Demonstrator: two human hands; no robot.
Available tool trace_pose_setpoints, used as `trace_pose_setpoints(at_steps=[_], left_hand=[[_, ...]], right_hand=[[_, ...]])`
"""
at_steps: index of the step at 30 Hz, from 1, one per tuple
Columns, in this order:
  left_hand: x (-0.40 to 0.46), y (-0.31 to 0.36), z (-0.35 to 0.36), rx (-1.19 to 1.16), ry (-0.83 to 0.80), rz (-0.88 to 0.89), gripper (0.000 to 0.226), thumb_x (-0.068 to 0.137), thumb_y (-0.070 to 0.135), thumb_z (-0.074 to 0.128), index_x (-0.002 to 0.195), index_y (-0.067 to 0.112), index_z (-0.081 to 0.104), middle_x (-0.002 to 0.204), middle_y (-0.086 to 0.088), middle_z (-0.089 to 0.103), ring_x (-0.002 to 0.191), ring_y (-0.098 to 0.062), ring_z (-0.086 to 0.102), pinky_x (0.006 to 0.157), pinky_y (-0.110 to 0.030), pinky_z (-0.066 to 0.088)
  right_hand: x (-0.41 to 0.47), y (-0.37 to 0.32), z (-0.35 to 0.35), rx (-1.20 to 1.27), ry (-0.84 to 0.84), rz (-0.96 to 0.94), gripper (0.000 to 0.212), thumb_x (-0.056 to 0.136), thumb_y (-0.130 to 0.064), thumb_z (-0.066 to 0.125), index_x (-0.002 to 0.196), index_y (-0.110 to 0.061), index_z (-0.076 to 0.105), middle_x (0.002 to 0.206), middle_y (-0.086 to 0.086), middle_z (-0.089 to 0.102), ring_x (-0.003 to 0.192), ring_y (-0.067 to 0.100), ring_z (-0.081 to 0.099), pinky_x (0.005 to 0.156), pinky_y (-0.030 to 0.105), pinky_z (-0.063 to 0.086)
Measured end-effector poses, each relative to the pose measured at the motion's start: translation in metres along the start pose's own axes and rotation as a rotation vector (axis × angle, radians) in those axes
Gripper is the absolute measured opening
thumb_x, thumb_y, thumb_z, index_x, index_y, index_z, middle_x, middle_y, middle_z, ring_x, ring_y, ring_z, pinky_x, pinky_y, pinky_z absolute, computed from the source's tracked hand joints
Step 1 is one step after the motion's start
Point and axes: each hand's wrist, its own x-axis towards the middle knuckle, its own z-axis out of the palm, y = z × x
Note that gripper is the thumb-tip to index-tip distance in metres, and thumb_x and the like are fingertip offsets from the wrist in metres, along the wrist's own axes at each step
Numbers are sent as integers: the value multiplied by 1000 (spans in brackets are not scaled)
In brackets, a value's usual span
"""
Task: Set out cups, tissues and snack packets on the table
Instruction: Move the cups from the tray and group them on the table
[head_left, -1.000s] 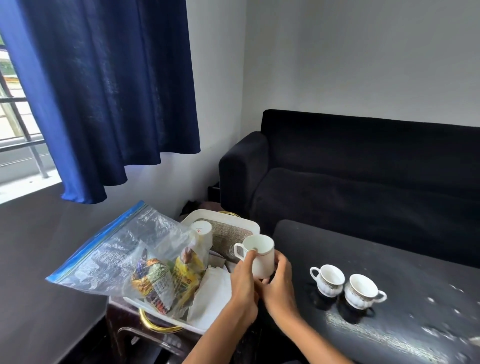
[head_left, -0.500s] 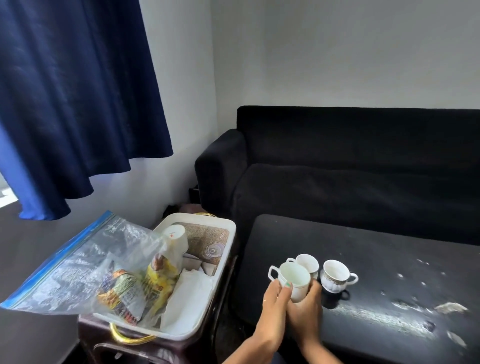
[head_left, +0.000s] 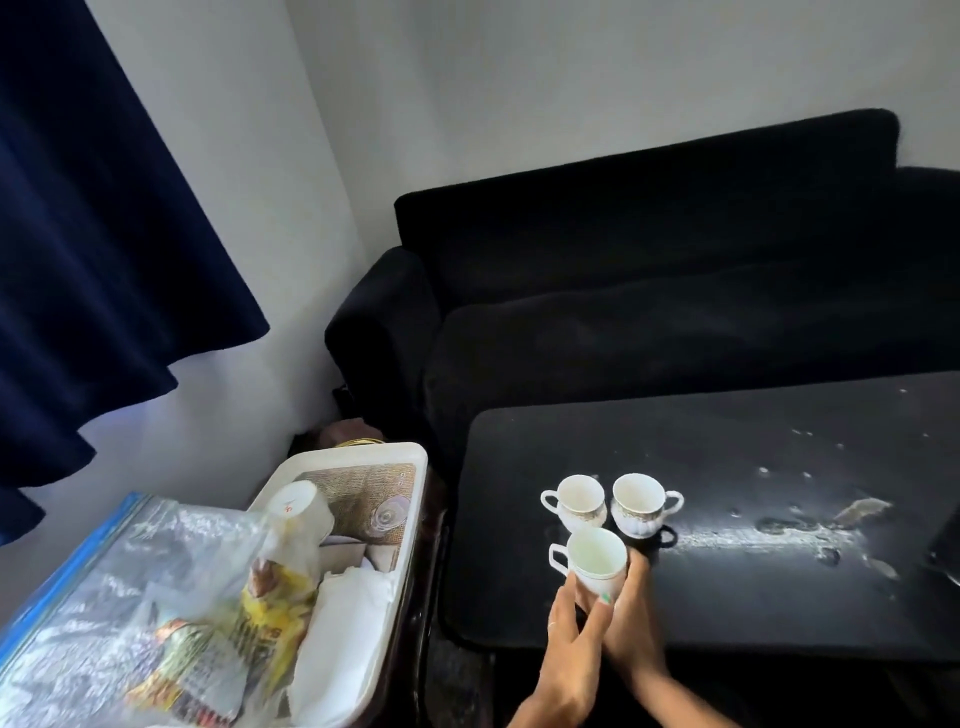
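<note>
A plain white cup (head_left: 595, 564) is held over the black table (head_left: 727, 519), just in front of two patterned white cups (head_left: 576, 499) (head_left: 641, 503) that stand side by side. My left hand (head_left: 569, 644) grips its near side with thumb and fingers; my right hand (head_left: 631, 618) wraps its right side. On the left a white tray (head_left: 410, 519) holds an upturned white cup (head_left: 301, 512), white tissues (head_left: 343, 639) and yellow snack packets (head_left: 260, 629) inside a clear zip bag (head_left: 104, 613).
A black sofa (head_left: 649, 291) stands behind the table. A dark blue curtain (head_left: 93, 208) hangs at the upper left. The tray sits on a dark stand (head_left: 421, 623) beside the table's left edge. White scuffs (head_left: 810, 525) mark the tabletop at the right.
Both hands carried the plain white cup from above the tray rightward to the table, down in front of the two patterned cups. The camera view swung right and down.
</note>
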Motion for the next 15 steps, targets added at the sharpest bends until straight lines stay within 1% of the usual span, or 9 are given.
trace_pose_setpoints(at_steps=[3, 5, 6, 7, 9, 11, 13, 15], left_hand=[[4, -4, 1, 61, 4, 6, 61, 97, 27, 51, 150, 22, 21, 153, 2, 28, 142, -10, 25, 119, -36, 21], [7, -5, 1, 70, 0, 22, 60, 97, 25, 51, 150, 23, 22, 151, 4, 32, 141, -9, 27, 118, -35, 22], [8, -5, 2, 69, -1, 25, 60, 97, 24, 51, 149, 23, 22, 150, 4, 33, 140, -9, 28, 118, -35, 23], [9, -4, 2, 63, -1, 30, 60, 97, 22, 51, 149, 23, 22, 150, 4, 34, 139, -8, 29, 117, -33, 24], [12, -4, 2, 45, 2, 34, 59, 97, 18, 50, 149, 23, 22, 149, 5, 37, 137, -6, 33, 115, -28, 26], [14, -3, 2, 42, 4, 31, 59, 98, 17, 49, 149, 23, 20, 147, 7, 38, 135, -4, 34, 114, -25, 27], [16, -3, 2, 52, 7, 33, 59, 98, 16, 48, 149, 24, 20, 147, 7, 39, 135, -4, 35, 114, -26, 27], [16, -4, 2, 75, 13, 30, 58, 98, 15, 48, 149, 21, 21, 146, 8, 40, 135, -3, 34, 114, -24, 26]], right_hand=[[4, 2, -2, -13, -32, -20, 61, 77, -13, 73, 122, -26, 35, 112, 5, 63, 99, 25, 62, 83, 50, 50], [7, 3, -2, -37, -36, -51, 60, 77, -12, 73, 116, -34, 33, 107, 3, 63, 95, 23, 62, 80, 48, 51], [8, 4, -1, -56, -30, -69, 60, 76, -12, 73, 115, -35, 33, 106, 3, 63, 94, 22, 62, 79, 47, 51], [10, 5, -1, -71, -22, -82, 60, 75, -13, 73, 117, -33, 35, 106, 2, 63, 94, 22, 62, 79, 45, 51], [13, 6, 1, -101, -4, -95, 59, 73, -15, 75, 122, -22, 41, 107, 3, 64, 94, 24, 62, 80, 43, 51], [16, 6, 1, -138, 7, -81, 61, 72, -18, 77, 123, -15, 44, 106, 3, 64, 95, 25, 61, 81, 41, 50], [19, 6, 1, -165, -5, -49, 62, 71, -21, 78, 122, -14, 44, 105, 2, 63, 96, 26, 61, 82, 38, 49], [22, 6, 0, -184, -41, -6, 67, 69, -23, 79, 124, -16, 42, 105, 2, 63, 98, 26, 61, 82, 34, 47]])
